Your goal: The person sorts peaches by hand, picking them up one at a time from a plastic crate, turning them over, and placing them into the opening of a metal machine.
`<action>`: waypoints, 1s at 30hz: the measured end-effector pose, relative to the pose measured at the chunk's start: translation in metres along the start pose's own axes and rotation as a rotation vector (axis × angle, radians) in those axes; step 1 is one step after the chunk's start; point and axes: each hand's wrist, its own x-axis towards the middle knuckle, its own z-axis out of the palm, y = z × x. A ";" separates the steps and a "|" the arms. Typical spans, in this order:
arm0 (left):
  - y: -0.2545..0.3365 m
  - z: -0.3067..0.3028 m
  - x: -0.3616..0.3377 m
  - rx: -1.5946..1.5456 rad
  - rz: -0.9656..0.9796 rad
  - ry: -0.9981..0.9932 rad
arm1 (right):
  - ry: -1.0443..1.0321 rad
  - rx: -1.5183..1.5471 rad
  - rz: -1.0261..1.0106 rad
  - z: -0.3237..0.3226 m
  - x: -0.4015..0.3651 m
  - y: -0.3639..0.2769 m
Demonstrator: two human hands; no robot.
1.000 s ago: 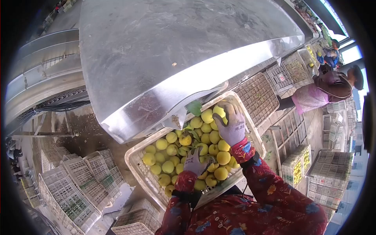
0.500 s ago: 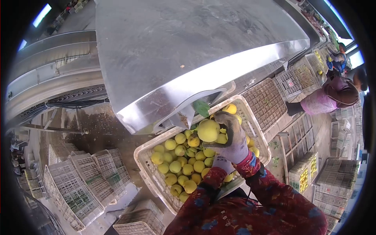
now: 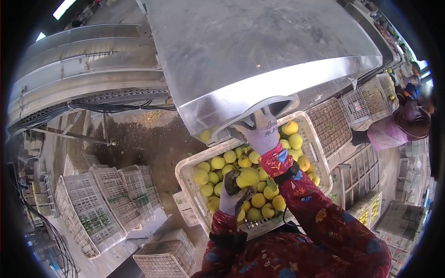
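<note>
A white crate (image 3: 187, 167) full of yellow-green fruit stands below the lip of a metal chute (image 3: 222, 92). Over the left part of the fruit, my gloved left hand (image 3: 232, 194) is wrapped round a yellow fruit (image 3: 248, 178). My gloved right hand (image 3: 260, 131) reaches to the chute's opening, above the crate's far edge, with its fingers spread and nothing seen in them. Another yellow fruit (image 3: 206, 135) lies at the left end of the chute's opening.
An empty brown crate (image 3: 327, 127) adjoins on the right. Stacked white crates (image 3: 90, 208) stand on the floor at left, another stack (image 3: 164, 262) at bottom. A person in a purple top (image 3: 389, 129) is at right. Metal rails (image 3: 83, 78) run at upper left.
My hands were together over the crate; now they are apart, the right up at the chute, the left lower left with a fruit. The view has shifted, and the crate appears further right.
</note>
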 end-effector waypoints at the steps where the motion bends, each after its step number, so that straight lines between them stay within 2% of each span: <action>1: 0.018 0.008 -0.002 -0.097 0.024 0.027 | -0.006 0.112 0.065 -0.014 -0.001 -0.004; 2: 0.025 0.005 -0.002 -0.061 0.079 0.017 | -0.074 0.199 0.165 -0.031 -0.010 -0.011; 5: 0.036 0.008 0.007 0.117 0.258 -0.014 | -0.396 0.094 -0.263 -0.071 -0.042 -0.017; 8: 0.035 0.015 0.018 0.455 0.434 -0.053 | -0.370 0.134 -0.151 -0.062 -0.078 -0.034; 11: 0.051 0.049 0.021 0.173 0.337 -0.026 | -0.203 0.095 -0.086 -0.048 -0.080 -0.030; 12: 0.053 0.042 0.021 0.070 0.292 -0.011 | -0.163 0.063 -0.010 -0.044 -0.076 -0.028; 13: 0.056 0.039 0.021 0.002 0.298 -0.023 | -0.119 -0.062 -0.023 -0.039 -0.067 -0.025; 15: 0.051 0.018 0.023 0.193 0.218 0.124 | -0.039 -0.308 -0.049 -0.022 -0.033 -0.012; 17: 0.023 -0.019 0.033 0.445 0.065 0.265 | -0.174 -0.303 0.003 0.008 -0.002 0.013; 18: 0.002 -0.029 0.041 0.654 0.178 0.220 | -0.161 -0.350 -0.070 0.001 0.003 0.008; 19: -0.035 -0.066 0.058 0.666 0.138 0.192 | -0.155 -0.255 -0.072 -0.012 0.004 0.007; 21: -0.057 -0.053 0.084 1.153 0.006 0.158 | -0.144 -0.078 -0.063 -0.053 -0.008 0.011; 22: -0.079 -0.054 0.099 1.304 0.050 0.136 | -0.120 -0.005 0.028 -0.074 -0.023 0.013; 24: -0.130 -0.059 0.130 1.593 0.154 0.094 | -0.125 -0.134 0.042 -0.105 -0.050 0.057; 25: -0.133 -0.047 0.137 1.599 0.034 0.118 | -0.258 -0.209 0.324 -0.116 -0.065 0.082; 27: -0.118 -0.019 0.139 1.623 -0.215 0.167 | -0.461 -0.413 0.405 -0.122 -0.084 0.121; 28: -0.109 -0.014 0.138 1.591 -0.213 0.149 | -0.541 -0.526 0.435 -0.117 -0.080 0.118; 30: -0.125 -0.041 0.140 1.579 0.013 0.166 | -0.700 -0.741 0.494 -0.094 -0.069 0.111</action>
